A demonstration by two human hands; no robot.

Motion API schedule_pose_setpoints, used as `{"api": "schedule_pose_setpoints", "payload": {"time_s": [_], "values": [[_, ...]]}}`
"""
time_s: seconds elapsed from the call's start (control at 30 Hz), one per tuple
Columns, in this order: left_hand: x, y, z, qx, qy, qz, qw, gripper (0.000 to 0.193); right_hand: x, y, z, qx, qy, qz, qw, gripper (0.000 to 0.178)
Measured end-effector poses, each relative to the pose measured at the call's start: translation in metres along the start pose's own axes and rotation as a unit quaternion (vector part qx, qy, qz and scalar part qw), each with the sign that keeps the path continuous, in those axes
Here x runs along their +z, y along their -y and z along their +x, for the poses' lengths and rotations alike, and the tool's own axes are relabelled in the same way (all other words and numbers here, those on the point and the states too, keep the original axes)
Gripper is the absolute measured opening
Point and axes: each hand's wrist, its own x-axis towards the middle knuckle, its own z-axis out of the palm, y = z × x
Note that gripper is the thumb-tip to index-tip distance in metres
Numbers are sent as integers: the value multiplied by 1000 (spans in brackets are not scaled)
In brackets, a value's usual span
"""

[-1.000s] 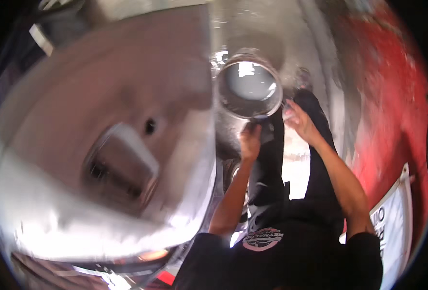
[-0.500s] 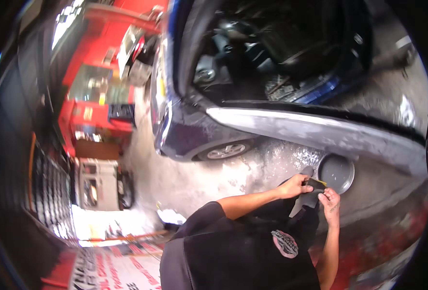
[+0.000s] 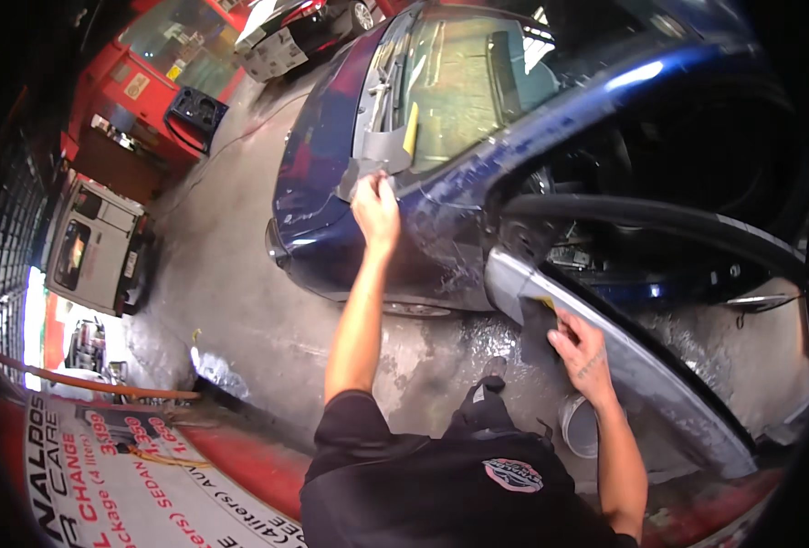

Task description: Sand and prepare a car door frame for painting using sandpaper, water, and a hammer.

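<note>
My left hand (image 3: pixel 377 215) reaches to the base of the windshield, its fingers pinched at the edge of a grey sheet that looks like sandpaper (image 3: pixel 355 173). Another grey piece (image 3: pixel 386 148) lies just beyond, beside a yellow strip (image 3: pixel 411 130) at the glass. My right hand (image 3: pixel 583 354) grips a dark grey sandpaper-like sheet (image 3: pixel 538 331) with a bit of yellow at its top. That sheet is against or very close to the open car door (image 3: pixel 624 356), whose outer skin is patchy grey and white.
The blue car (image 3: pixel 331 164) stands ahead, its door swung out toward me. A grey bucket (image 3: pixel 580 427) sits on the wet floor below the door. To the left are a white van (image 3: pixel 94 245) and a black panel (image 3: pixel 196 117); a printed banner (image 3: pixel 149 475) is at the lower left.
My hands were together over the bucket, holding grey sheets with a yellow edge. Now they are apart: the left at the windshield base, the right at the door. My view has swung left.
</note>
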Motion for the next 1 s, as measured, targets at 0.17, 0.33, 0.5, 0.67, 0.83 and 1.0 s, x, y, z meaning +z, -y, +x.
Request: {"api": "schedule_pose_setpoints", "payload": {"time_s": [0.17, 0.33, 0.5, 0.67, 0.83, 1.0], "values": [[29, 124, 152, -98, 51, 161, 981, 28, 76, 115, 147, -114, 57, -28, 991, 58], [79, 218, 223, -183, 156, 164, 957, 37, 159, 161, 261, -174, 108, -73, 976, 69], [135, 258, 248, -232, 246, 189, 922, 44, 218, 133, 351, -265, 64, -128, 953, 67], [144, 296, 275, -260, 326, 91, 904, 40, 216, 109, 362, -263, 45, -208, 941, 65], [163, 320, 283, -240, 309, 139, 910, 42, 206, 102, 351, -373, -15, -213, 903, 58], [165, 321, 291, -251, 298, 114, 914, 45, 202, 93, 336, -405, -10, -236, 883, 51]]}}
